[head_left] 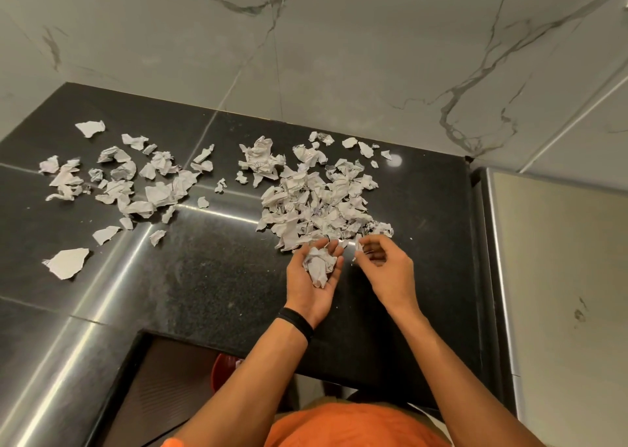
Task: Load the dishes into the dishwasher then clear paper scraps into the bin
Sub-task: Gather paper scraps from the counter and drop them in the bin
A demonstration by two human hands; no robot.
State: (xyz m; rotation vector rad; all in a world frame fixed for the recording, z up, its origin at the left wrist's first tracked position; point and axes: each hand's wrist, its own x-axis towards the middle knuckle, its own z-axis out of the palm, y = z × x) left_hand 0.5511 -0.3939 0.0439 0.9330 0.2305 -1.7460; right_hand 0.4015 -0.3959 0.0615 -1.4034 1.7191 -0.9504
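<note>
**A:** What is held by the fingers, and why in that way?

**B:** A small scrap is pinched by the curled fingers of the right hand, at the near edge of the heap. Just beside it the left hand is turned palm up. A crumpled wad is carried on the palm, and the fingers there are relaxed rather than closed over it. That palm is judged to serve as a tray, so that pieces can be collected before anything is carried away.

**A:** How much is counted?

**B:** Two hands, one wad and one dark wristband are seen. The paper scraps are laid in two spreads on the black counter. The dense heap is right of centre, and a looser scatter is at the upper left. The pieces cannot be counted exactly; dozens are present. One large flat piece is set apart at the lower left.

**A:** And the bin?

**B:** One red container is partly seen at the bottom centre, below the counter's edge, and is taken to be the bin. No dishes or dishwasher are shown. Most of the clearing is judged to be undone.
</note>
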